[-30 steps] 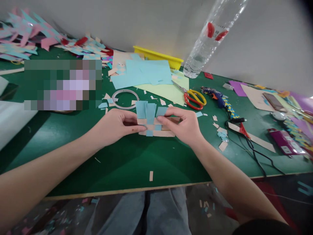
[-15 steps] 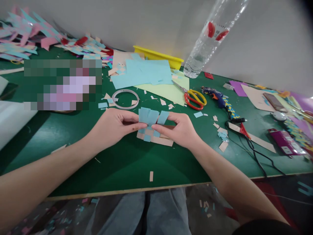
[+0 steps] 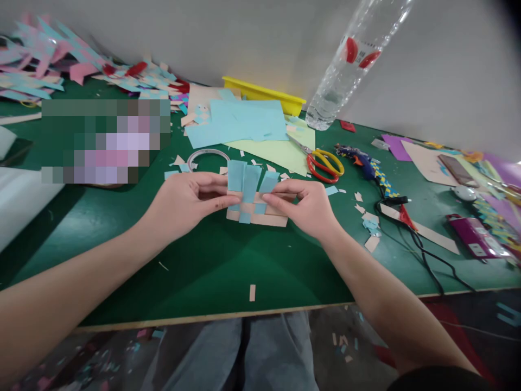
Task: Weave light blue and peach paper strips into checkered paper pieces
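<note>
Centrally in the head view, the left hand [image 3: 187,201] and right hand [image 3: 307,209] hold a woven paper piece [image 3: 247,207] between them, over the middle of the green table [image 3: 203,282]. Each hand pinches one side of it, thumb in front and fingers behind; three blue strips point toward the table's far edge. A small beige scrap [image 3: 252,292] lies close to the near edge. Just beyond the left hand is a silvery ring [image 3: 209,151]; past the right, scissors [image 3: 329,163] rest partly on pale green paper [image 3: 280,153]. Along the far edge stand a yellow tray [image 3: 264,93] and a tilted bottle [image 3: 345,68].
</note>
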Available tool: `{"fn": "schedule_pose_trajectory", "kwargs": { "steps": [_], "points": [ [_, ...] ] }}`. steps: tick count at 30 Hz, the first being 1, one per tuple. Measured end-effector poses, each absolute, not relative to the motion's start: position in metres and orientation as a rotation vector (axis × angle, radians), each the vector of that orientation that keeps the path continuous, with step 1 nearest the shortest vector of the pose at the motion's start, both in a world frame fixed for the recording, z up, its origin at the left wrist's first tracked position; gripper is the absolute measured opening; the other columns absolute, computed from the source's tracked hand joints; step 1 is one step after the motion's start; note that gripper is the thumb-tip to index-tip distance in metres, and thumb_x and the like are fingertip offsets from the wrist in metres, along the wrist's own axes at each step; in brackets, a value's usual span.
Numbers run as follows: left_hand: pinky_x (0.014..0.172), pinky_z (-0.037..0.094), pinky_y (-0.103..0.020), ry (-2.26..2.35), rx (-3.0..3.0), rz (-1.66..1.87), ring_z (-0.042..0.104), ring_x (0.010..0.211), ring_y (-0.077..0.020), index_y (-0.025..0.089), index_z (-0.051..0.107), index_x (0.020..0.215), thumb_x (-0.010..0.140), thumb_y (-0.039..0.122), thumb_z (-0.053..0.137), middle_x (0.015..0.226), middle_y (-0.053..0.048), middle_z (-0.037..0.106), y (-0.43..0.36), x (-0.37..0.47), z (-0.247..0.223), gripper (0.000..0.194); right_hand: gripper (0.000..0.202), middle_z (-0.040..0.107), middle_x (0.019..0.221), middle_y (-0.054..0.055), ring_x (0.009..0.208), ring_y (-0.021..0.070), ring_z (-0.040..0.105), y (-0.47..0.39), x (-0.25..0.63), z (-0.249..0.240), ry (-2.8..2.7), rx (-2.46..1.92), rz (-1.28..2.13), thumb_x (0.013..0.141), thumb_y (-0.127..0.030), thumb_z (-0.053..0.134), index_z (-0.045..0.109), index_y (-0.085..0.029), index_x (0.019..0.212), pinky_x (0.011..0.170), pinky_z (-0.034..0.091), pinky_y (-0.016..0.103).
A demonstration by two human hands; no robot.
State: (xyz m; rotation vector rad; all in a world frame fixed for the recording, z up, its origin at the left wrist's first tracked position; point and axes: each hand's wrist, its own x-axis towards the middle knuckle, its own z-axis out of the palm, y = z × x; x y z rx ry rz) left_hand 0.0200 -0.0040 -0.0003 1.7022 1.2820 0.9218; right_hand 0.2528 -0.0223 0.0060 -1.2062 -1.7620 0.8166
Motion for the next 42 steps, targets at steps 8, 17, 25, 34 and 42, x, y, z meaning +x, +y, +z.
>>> {"fn": "schedule_pose_trajectory", "kwargs": {
  "steps": [8,17,25,34,42],
  "points": [
    [0.075,0.058,-0.028,1.321,1.764,0.96,0.069,0.073,-0.0174,0.021,0.074,0.078,0.073,0.04,0.076,0.078,0.0,0.075,-0.004,0.02,0.005,0.02,0.014,0.077,0.087,0.001,0.081,0.0168,0.072,-0.019,0.256,0.0,-1.735,-1.207,0.714,0.081,-0.033,0.073,0.078,-0.021,0.087,0.08,0.062,0.033],
    [0.073,0.055,-0.026,1.301,1.763,0.92,0.064,0.07,-0.0131,0.018,0.072,0.076,0.075,0.032,0.077,0.082,0.0,0.074,-0.006,0.02,0.01,0.015,0.012,0.075,0.083,0.001,0.077,0.0158,0.07,-0.02,0.255,0.0,-1.754,-1.205,0.696,0.083,-0.032,0.071,0.077,-0.022,0.084,0.077,0.062,0.033],
    [0.079,0.054,-0.022,1.231,1.954,0.934,0.063,0.074,-0.0116,0.02,0.071,0.079,0.082,0.033,0.072,0.086,0.002,0.072,-0.006,0.017,0.007,0.013,0.014,0.075,0.083,0.002,0.078,0.0166,0.07,-0.021,0.254,0.002,-1.752,-1.213,0.678,0.082,-0.034,0.073,0.077,-0.021,0.083,0.076,0.062,0.032],
    [0.068,0.052,-0.024,1.251,1.793,0.957,0.062,0.067,-0.0131,0.021,0.071,0.068,0.073,0.036,0.078,0.074,0.001,0.07,-0.005,0.022,0.008,0.017,0.011,0.074,0.086,0.002,0.081,0.0157,0.068,-0.022,0.253,0.002,-1.794,-1.105,0.731,0.084,-0.031,0.07,0.076,-0.022,0.086,0.079,0.061,0.032],
    [0.065,0.046,-0.027,1.309,1.715,0.888,0.055,0.063,-0.0128,0.02,0.073,0.065,0.072,0.036,0.078,0.071,0.002,0.07,-0.003,0.019,0.011,0.018,0.02,0.075,0.084,0.002,0.079,0.0179,0.07,-0.019,0.255,0.002,-1.799,-1.236,0.743,0.079,-0.041,0.075,0.076,-0.022,0.083,0.075,0.06,0.032]
  ]
}}
